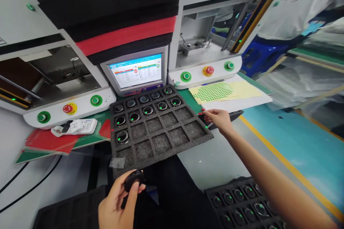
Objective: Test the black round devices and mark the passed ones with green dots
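Note:
My left hand (119, 200) is closed on a round black disc-shaped piece (133, 179), pinched between thumb and fingers below the near edge of the foam tray (126, 166). In that black tray sit several round watch-like pieces (147, 110) with dark glossy faces, some bearing a small green dot. Beside the tray's right edge, my right hand (218, 118) pinches a thin stick-like tool (203, 107) with red near the fingertips; its exact kind is too small to tell. Just beyond that hand lies a yellow sheet of green dot stickers (215, 92).
Two white machines with green buttons (186, 76) and red stop buttons (209, 70) flank a lit monitor (137, 71). Red sheets (51, 139) and a white handheld device (80, 126) lie left. Another filled tray (242, 205) stands low right; a dark tray (72, 209) low left.

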Motion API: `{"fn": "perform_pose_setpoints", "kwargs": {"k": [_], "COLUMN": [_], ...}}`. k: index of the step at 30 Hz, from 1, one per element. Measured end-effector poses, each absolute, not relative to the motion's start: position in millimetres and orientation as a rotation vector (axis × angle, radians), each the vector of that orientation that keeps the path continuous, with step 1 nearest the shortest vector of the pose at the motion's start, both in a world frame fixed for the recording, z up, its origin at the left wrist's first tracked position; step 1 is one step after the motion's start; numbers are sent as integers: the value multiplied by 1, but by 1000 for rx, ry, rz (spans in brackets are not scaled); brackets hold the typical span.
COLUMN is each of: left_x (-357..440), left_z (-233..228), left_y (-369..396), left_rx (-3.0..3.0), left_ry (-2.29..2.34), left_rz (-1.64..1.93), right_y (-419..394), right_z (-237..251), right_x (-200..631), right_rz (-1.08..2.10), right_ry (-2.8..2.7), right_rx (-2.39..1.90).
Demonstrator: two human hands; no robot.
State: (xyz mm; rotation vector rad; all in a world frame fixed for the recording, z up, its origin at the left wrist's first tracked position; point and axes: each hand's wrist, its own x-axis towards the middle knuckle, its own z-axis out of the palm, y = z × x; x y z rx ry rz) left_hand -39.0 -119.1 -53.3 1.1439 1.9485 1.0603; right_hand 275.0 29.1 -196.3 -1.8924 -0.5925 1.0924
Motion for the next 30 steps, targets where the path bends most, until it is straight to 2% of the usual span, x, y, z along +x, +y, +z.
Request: {"fn": "perform_pose_setpoints", "kwargs": {"k": [7, 11, 12, 14, 16, 19, 30], "left_x": [-40, -37, -36, -31, -25, -19, -28], "left_z": [-59, -57, -55, -52, -48, -44, -48], "left_y": [-118, -111, -108, -102, -97, -92, -99], "left_rx": [1240, 1592, 1686, 1825, 1881, 1846, 1855], "left_ry": [1816, 1802, 1821, 1852, 1844, 1831, 2014], "left_rz": [1010, 762, 644, 344, -21, -370, -321], "right_y": [20, -20, -35, -67, -95, -120, -143], "right_z": [-156, -122, -114, -97, -82, -72, -75], "right_x": [273, 240, 225, 191, 155, 113, 84], "right_rz": [1005, 578, 493, 267, 371, 602, 841], "right_ry": [-670, -797, -913, -1557, -1858, -1880, -1647], "right_rx": [-1952, -1997, -1931, -1429, -900, -698, -886]}}
